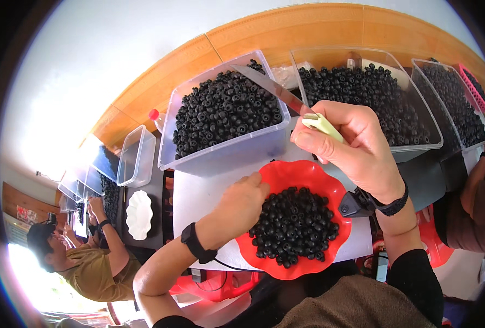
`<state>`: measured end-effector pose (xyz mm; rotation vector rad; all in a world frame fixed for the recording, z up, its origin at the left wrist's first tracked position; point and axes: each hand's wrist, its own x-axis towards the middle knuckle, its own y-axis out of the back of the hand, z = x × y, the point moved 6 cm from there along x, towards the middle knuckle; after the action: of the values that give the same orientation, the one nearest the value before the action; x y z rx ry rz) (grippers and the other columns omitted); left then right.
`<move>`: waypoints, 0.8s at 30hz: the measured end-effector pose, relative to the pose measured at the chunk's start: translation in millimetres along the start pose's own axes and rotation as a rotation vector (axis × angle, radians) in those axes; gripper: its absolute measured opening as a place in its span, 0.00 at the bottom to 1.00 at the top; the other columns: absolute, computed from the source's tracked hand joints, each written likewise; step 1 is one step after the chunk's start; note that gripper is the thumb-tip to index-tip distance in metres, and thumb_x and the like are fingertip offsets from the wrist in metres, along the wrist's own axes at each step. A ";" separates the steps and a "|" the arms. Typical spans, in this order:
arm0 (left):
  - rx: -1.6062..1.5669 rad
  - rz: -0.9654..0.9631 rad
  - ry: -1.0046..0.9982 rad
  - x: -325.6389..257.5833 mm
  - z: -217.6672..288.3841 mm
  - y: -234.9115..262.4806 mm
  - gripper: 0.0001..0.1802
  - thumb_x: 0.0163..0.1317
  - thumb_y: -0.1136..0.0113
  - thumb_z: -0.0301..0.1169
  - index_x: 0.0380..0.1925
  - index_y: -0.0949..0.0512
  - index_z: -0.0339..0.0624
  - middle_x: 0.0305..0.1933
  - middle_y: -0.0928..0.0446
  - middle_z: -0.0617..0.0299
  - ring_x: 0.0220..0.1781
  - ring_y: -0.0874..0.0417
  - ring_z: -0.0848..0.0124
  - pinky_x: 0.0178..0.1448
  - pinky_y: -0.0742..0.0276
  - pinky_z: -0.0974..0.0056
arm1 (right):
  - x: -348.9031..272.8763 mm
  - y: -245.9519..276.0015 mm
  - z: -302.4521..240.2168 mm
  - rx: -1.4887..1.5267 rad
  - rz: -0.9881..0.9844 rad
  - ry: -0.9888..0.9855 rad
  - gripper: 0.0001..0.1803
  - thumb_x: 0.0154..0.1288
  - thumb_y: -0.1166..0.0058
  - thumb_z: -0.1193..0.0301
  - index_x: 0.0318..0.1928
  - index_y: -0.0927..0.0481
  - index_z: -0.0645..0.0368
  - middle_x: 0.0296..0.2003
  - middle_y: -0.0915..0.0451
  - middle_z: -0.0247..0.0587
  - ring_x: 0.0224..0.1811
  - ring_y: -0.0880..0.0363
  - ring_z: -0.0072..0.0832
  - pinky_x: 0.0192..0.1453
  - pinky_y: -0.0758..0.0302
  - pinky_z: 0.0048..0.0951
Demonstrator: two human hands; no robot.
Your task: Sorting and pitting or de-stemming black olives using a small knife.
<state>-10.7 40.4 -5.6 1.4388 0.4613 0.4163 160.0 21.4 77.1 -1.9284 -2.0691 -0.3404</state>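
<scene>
My right hand grips a knife by its pale green handle, above the red plate. The blade points up and left, over the right corner of a clear tub heaped with dark round fruits. At the left rim of the scalloped red plate is my left hand, its fingers curled closed; what they hold, if anything, is hidden. A pile of the same dark fruits fills the middle of the plate. Both wrists wear dark bands.
More clear tubs of dark fruits stand along the wooden wall panel to the right, near a pink basket. At left are an uncovered clear container and a white scalloped plate. Co-workers sit on both sides.
</scene>
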 end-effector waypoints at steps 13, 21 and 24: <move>-2.078 0.290 -0.051 43.0 -26.3 44.4 0.13 0.62 0.42 0.26 0.47 0.25 0.37 0.42 0.23 0.58 0.39 0.23 0.73 0.49 0.26 0.70 | -3.1 13.3 -9.7 -0.392 0.192 0.198 0.12 0.61 0.39 0.68 0.35 0.21 0.67 0.20 0.25 0.40 0.21 0.30 0.18 0.25 0.34 0.21; -2.313 0.342 -0.183 45.5 -37.2 34.4 0.12 0.63 0.44 0.27 0.47 0.27 0.38 0.40 0.25 0.57 0.36 0.26 0.71 0.45 0.27 0.69 | 1.2 0.4 -14.5 -0.614 0.119 0.291 0.13 0.55 0.35 0.68 0.32 0.22 0.65 0.20 0.25 0.43 0.19 0.25 0.32 0.23 0.31 0.25; -2.295 0.336 -0.236 46.6 -40.3 38.7 0.11 0.64 0.44 0.29 0.45 0.27 0.39 0.39 0.25 0.58 0.37 0.25 0.72 0.45 0.27 0.70 | 2.1 -7.2 -9.4 -0.591 0.073 0.351 0.14 0.54 0.34 0.67 0.33 0.22 0.64 0.22 0.24 0.42 0.20 0.24 0.32 0.23 0.30 0.26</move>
<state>7.0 102.7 27.6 -0.7152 -0.5027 0.6203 153.2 19.4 86.9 -2.0383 -1.7825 -1.2912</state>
